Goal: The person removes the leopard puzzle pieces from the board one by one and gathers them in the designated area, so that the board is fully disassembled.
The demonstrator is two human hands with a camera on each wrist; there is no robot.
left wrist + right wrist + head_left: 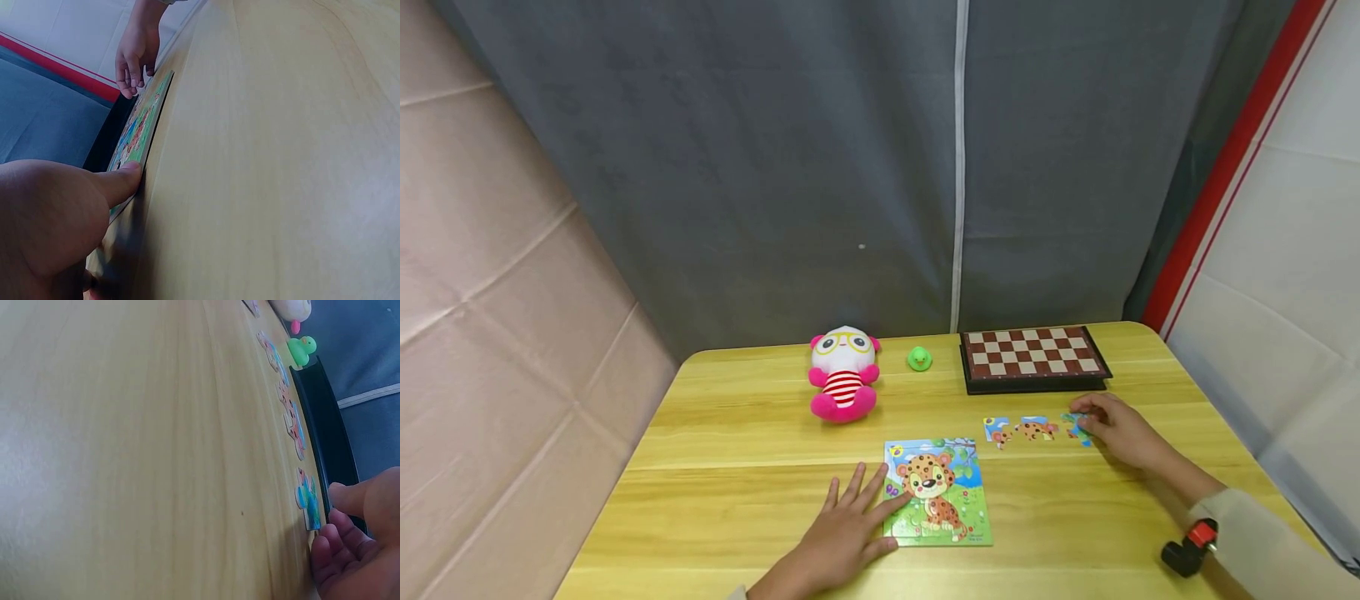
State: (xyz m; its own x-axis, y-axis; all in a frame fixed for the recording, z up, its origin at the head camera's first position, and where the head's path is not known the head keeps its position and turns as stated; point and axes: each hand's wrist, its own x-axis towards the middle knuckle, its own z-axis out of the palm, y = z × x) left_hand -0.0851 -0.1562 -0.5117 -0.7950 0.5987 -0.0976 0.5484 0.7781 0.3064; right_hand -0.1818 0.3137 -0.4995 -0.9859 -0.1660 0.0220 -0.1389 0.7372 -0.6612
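Observation:
A square leopard jigsaw puzzle point(936, 492) lies flat on the table. My left hand point(842, 533) is spread out at its left edge, with fingertips on the picture and the thumb point(128, 178) at the near edge. To the right of the puzzle lie a corner puzzle piece point(997, 429), a spotted puzzle piece point(1036, 428) and a blue-green puzzle piece point(1072, 423). My right hand point(1120, 429) is at the blue-green piece, its fingers loosely bent. In the right wrist view this piece point(307, 503) lies on the table beside the fingertips, with no grip on it visible.
Behind the loose pieces sits a chessboard box point(1033, 358). A green toy duck point(919, 359) and a pink-and-white plush panda point(844, 375) are at the back of the wooden table point(715, 467). Grey curtain point(775, 167) hangs behind the table.

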